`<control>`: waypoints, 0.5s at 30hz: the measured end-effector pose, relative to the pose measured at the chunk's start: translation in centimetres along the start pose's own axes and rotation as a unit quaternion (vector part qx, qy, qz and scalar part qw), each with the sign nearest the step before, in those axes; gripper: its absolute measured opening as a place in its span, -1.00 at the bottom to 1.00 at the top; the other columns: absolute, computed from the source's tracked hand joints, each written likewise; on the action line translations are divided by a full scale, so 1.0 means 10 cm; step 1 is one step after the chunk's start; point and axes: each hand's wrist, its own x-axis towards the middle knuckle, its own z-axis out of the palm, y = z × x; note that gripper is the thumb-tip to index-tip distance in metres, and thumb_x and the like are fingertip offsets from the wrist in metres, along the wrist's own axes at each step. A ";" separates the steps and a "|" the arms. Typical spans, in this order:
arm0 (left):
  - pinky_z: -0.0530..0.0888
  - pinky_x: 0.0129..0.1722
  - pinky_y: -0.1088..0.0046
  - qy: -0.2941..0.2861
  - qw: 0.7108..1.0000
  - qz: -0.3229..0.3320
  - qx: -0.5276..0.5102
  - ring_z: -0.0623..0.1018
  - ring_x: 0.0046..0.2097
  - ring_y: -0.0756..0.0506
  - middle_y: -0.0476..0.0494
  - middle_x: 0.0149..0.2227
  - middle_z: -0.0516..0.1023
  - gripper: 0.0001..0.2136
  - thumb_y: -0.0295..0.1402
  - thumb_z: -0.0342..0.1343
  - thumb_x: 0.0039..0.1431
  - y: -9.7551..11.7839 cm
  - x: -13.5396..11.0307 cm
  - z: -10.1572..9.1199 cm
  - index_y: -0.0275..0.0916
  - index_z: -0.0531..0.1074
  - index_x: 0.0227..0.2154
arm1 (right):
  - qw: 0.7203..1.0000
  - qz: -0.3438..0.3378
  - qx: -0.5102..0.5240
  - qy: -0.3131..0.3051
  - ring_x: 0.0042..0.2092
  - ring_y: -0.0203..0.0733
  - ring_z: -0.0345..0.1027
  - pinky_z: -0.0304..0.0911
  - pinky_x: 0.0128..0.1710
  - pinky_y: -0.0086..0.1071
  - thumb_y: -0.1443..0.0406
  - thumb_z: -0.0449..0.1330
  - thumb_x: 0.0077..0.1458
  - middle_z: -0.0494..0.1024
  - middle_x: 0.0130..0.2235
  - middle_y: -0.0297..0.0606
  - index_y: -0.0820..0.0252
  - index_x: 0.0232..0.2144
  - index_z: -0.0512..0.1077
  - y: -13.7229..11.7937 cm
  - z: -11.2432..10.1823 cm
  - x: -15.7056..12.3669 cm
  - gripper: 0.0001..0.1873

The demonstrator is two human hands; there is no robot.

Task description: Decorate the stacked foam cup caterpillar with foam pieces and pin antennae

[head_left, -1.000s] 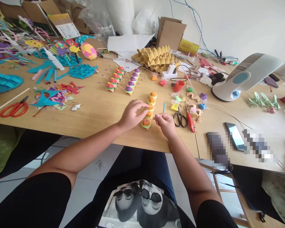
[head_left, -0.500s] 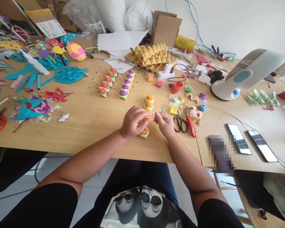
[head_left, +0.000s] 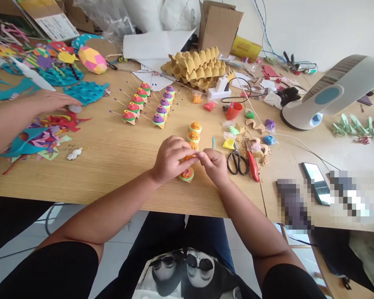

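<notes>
A row of small yellow egg-carton cups with orange tops (head_left: 193,135) stands near the wooden table's front edge (head_left: 118,149). My left hand (head_left: 171,158) is curled over the middle of that row, its fingers closed on one cup. My right hand (head_left: 215,165) pinches something tiny against the same cup, fingertips touching the left hand's. What it pinches is too small to name. The nearest cup (head_left: 187,175) shows below my hands.
Two rows of finished pin-studded cups (head_left: 148,104) lie further back. Black scissors (head_left: 236,160) and a red cutter (head_left: 253,166) sit to the right, then a phone (head_left: 318,189) and a white fan (head_left: 330,93). Another person's hand (head_left: 51,101) reaches over paper scraps at left.
My two hands have closed together over the cup row. Another person's hand has reached in from the left edge. The view has shifted slightly.
</notes>
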 end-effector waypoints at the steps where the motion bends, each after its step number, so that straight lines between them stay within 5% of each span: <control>1: 0.43 -0.14 0.27 0.001 1.000 0.003 -0.002 0.48 -0.21 -0.10 -0.07 -0.33 0.56 -0.90 -0.27 0.25 0.19 0.00 0.00 0.00 -0.12 0.56 -0.27 | 1.000 0.002 0.005 -0.001 -0.53 -0.36 0.10 0.04 -0.46 -0.38 -0.11 0.12 0.21 0.24 -0.64 -0.37 0.19 -0.71 0.28 -0.01 0.00 0.00 -0.37; 5: 0.43 -0.15 0.29 0.014 1.000 0.014 -0.016 0.48 -0.21 -0.09 -0.05 -0.33 0.56 -0.94 -0.33 0.26 0.17 -0.01 0.01 -0.01 -0.14 0.54 -0.30 | 0.992 0.073 0.103 -0.006 -0.51 -0.36 0.11 0.03 -0.47 -0.40 -0.14 0.10 0.20 0.28 -0.60 -0.37 0.21 -0.58 0.43 0.01 -0.02 0.01 -0.41; 9: 0.42 -0.16 0.29 0.021 1.000 -0.005 -0.010 0.48 -0.23 -0.09 -0.06 -0.34 0.55 -0.96 -0.34 0.23 0.19 0.00 0.02 -0.02 -0.16 0.53 -0.32 | 0.951 0.164 0.255 -0.052 -0.52 -0.41 0.05 -0.05 -0.51 -0.45 -0.04 0.32 0.04 0.33 -0.53 -0.43 0.18 -0.33 0.54 0.08 -0.03 0.02 -0.60; 15: 0.42 -0.13 0.28 0.018 1.000 -0.016 -0.003 0.49 -0.21 -0.10 -0.07 -0.31 0.55 -0.89 -0.34 0.23 0.19 0.00 0.02 -0.04 -0.15 0.54 -0.22 | 0.944 0.201 0.262 -0.020 -0.54 -0.43 -0.03 -0.11 -0.54 -0.45 -0.04 0.39 -0.07 0.23 -0.59 -0.49 0.20 -0.41 0.51 0.08 -0.02 0.05 -0.58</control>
